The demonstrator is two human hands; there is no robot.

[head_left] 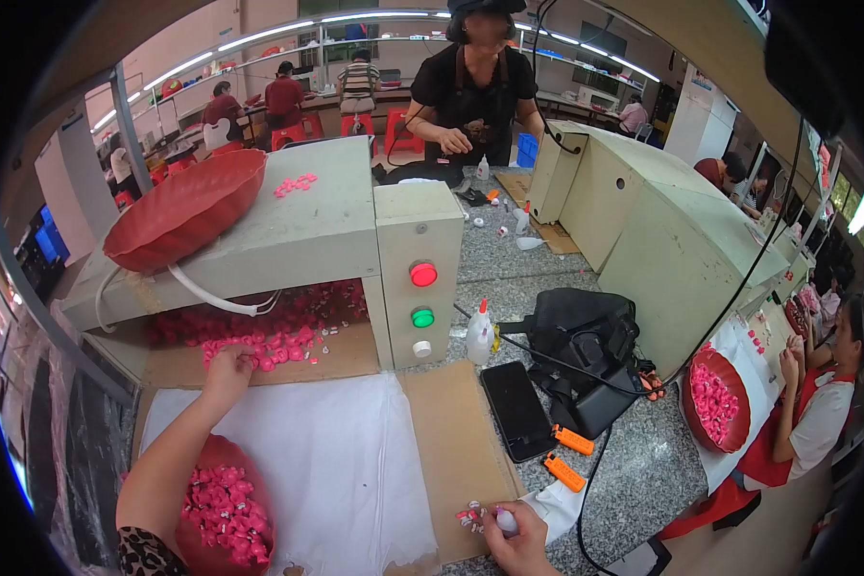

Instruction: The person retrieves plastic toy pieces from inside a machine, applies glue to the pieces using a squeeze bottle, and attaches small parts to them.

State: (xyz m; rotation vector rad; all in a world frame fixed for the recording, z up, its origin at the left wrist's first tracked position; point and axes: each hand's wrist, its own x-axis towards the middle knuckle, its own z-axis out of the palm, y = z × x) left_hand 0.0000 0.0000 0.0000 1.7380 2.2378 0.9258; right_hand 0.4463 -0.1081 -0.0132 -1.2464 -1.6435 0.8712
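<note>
Pink pieces spread rightward from my left fingers | grip there: I can't tell | right fingers grasp bottle

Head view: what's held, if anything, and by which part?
Right hand: a whitish bottle-like thing, by its sides. Left hand: at the pink pieces; whether one is held cannot be told.
</note>
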